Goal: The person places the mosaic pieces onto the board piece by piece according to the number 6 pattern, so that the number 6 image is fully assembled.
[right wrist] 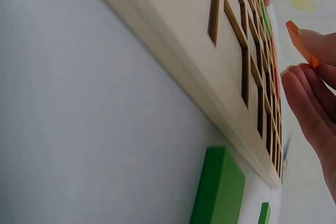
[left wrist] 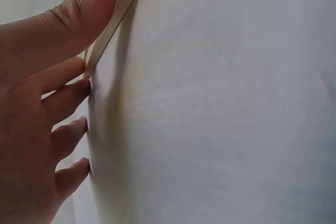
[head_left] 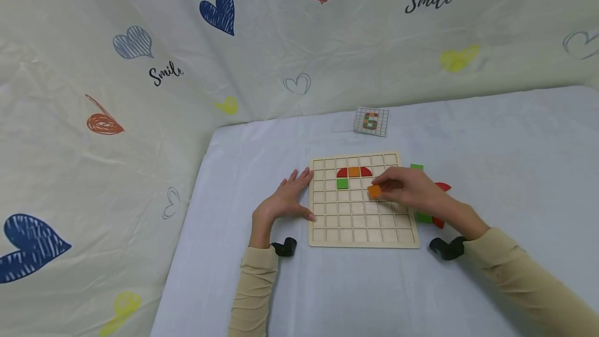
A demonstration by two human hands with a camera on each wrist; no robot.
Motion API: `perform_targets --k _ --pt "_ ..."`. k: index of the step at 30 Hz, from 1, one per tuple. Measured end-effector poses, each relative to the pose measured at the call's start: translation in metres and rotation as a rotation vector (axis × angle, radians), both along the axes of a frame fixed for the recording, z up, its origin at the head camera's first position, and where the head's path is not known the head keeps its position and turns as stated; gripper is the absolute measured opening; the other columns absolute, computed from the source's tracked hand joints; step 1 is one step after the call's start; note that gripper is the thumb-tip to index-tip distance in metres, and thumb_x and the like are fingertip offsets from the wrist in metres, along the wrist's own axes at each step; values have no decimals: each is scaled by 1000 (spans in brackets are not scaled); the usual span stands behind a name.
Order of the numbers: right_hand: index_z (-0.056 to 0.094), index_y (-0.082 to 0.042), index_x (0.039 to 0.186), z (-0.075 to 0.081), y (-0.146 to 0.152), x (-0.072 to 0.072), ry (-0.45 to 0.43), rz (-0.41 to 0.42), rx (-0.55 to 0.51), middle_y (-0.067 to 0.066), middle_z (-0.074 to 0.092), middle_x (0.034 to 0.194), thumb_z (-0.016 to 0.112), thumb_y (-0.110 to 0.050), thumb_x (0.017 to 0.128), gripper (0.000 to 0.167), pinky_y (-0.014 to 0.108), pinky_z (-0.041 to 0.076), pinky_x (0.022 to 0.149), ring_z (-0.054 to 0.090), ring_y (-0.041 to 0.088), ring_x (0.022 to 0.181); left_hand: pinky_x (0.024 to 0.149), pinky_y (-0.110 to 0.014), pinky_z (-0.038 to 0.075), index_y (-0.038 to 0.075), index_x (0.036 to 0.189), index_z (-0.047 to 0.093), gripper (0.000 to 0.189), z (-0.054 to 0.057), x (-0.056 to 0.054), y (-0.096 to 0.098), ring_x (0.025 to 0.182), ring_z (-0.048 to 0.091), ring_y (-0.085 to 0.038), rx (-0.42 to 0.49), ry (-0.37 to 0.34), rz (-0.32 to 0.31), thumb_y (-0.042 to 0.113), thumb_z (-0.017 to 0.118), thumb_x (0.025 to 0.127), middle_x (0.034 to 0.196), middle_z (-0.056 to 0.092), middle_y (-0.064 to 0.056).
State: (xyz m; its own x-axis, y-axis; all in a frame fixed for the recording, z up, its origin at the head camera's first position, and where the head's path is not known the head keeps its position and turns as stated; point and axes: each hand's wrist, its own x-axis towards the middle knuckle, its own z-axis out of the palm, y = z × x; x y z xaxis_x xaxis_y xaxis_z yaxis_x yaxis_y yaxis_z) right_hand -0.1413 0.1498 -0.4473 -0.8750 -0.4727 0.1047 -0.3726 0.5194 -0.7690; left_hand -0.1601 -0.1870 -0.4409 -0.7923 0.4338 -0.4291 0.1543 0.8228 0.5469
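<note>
A wooden grid board (head_left: 337,230) lies on the white cloth. In an upper row sit an orange square tile (head_left: 354,171) and, on either side of it, two red curved tiles (head_left: 342,172); a green square tile (head_left: 342,184) is below the left one. My right hand (head_left: 412,189) pinches another orange square tile (head_left: 374,191) between thumb and fingers, tilted just above the board, as the right wrist view also shows. My left hand (head_left: 285,197) is spread at the board's left edge, its thumb and fingertips touching the rim.
Loose green tiles (head_left: 424,218) and red tiles (head_left: 442,186) lie beside the board's right edge, partly behind my right hand and forearm. A small card (head_left: 371,121) with a coloured grid pattern lies beyond the board. A printed cloth backdrop (head_left: 262,40) rises behind and at left.
</note>
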Motion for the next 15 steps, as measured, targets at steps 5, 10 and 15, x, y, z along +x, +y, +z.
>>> perform_targets --k 5,10,15 --pt "76 -5 110 1 -7 0 14 -5 16 3 75 104 85 -8 84 28 23 60 80 68 17 88 131 -44 -1 18 167 14 118 -1 0 0 161 -6 -21 2 -1 -1 27 91 78 174 6 4" --pt "75 -1 110 5 -18 0 18 -17 42 7 74 102 85 -8 84 29 31 62 81 66 18 87 131 -45 -1 18 167 14 117 -1 0 1 161 -6 -22 3 -1 -4 28 91 79 174 5 4" --pt "76 2 109 8 -31 -2 18 -14 59 10 76 100 84 -6 84 28 37 62 80 67 20 85 131 -45 0 18 167 14 118 -2 0 -1 161 -6 -22 0 2 -3 28 91 78 174 6 4"
